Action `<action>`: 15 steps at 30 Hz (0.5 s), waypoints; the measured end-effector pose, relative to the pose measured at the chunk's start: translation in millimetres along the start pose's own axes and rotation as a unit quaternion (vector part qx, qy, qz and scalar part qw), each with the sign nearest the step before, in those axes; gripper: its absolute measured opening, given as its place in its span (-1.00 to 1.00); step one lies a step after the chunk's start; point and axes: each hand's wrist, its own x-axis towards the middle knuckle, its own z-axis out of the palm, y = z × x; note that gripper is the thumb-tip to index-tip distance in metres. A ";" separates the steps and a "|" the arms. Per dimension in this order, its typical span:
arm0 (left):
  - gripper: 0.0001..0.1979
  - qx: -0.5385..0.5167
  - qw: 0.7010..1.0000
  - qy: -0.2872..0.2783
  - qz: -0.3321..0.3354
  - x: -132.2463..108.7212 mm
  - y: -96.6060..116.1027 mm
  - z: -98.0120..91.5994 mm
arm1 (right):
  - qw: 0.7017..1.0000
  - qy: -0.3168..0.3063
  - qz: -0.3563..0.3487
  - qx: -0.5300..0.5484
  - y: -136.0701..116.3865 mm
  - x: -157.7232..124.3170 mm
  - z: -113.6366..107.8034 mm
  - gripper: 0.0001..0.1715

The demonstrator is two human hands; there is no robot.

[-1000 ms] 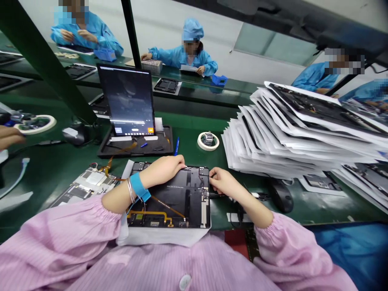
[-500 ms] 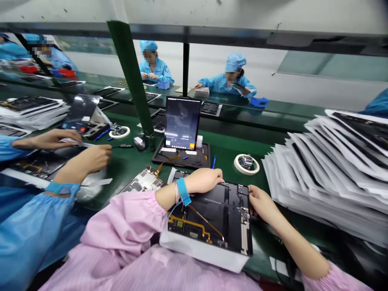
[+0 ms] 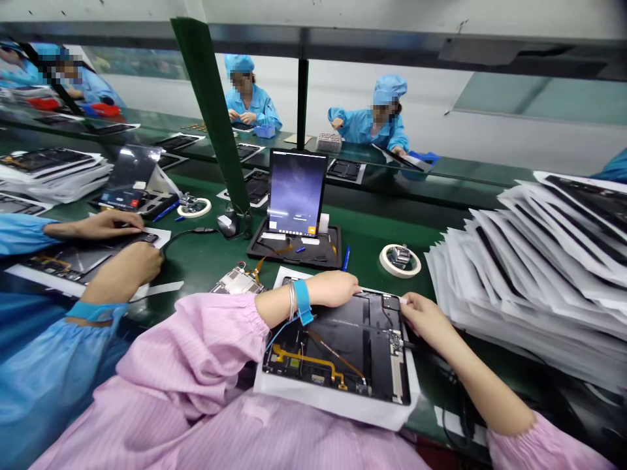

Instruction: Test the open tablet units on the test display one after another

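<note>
An opened tablet housing (image 3: 337, 352), black inside with orange flex cables, lies before me on a white sheet (image 3: 337, 406). My left hand (image 3: 333, 288), with a blue wrist strap (image 3: 302, 301), reaches across it; its fingers are closed at the far edge. At the far right corner, my right hand (image 3: 424, 318) pinches the edge with thumb and finger. A dark cable plug (image 3: 407, 344) meets the housing's right side, below that hand. Behind stands a lit tablet screen (image 3: 297, 192) in a black tray (image 3: 321, 260), joined by flex cable to a metal-covered board (image 3: 238, 279).
A tall stack of sheets and panels (image 3: 519, 274) rises at right. A tape roll (image 3: 400, 261) and blue pen (image 3: 346, 258) lie behind the housing. A green post (image 3: 210, 111) and mouse (image 3: 228, 225) are left. A neighbour's hands (image 3: 125, 267) work beside me; people sit opposite.
The housing now lies flatter, with more white sheet showing around its far and right edges. The standing screen has turned lighter and purplish. The neighbour's hands have shifted slightly.
</note>
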 end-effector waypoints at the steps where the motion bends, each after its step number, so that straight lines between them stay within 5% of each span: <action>1: -0.60 0.003 1.000 -0.014 -0.009 1.3 -1.3 3.1 | 1.000 0.004 -0.003 -0.007 0.6 -0.1 0.4 -0.82; 5: -0.59 0.006 0.999 -0.043 -0.033 5.9 -6.4 14.4 | 0.999 0.004 -0.026 -0.023 -1.0 -9.8 -1.5 -0.75; 7: -0.60 0.000 0.999 -0.026 -0.035 6.4 -8.8 19.8 | 0.996 0.023 -0.066 -0.057 -3.8 -22.9 -4.9 -0.75; 12: -0.59 -0.019 0.998 0.047 -0.028 -1.1 -11.0 34.3 | 0.961 -0.086 -0.192 -0.178 -12.5 -67.8 -10.5 -0.90; 15: -0.60 -0.027 0.996 0.078 -0.026 -5.9 -11.5 39.9 | 0.943 -0.075 -0.235 -0.222 -13.0 -82.7 -8.0 -0.85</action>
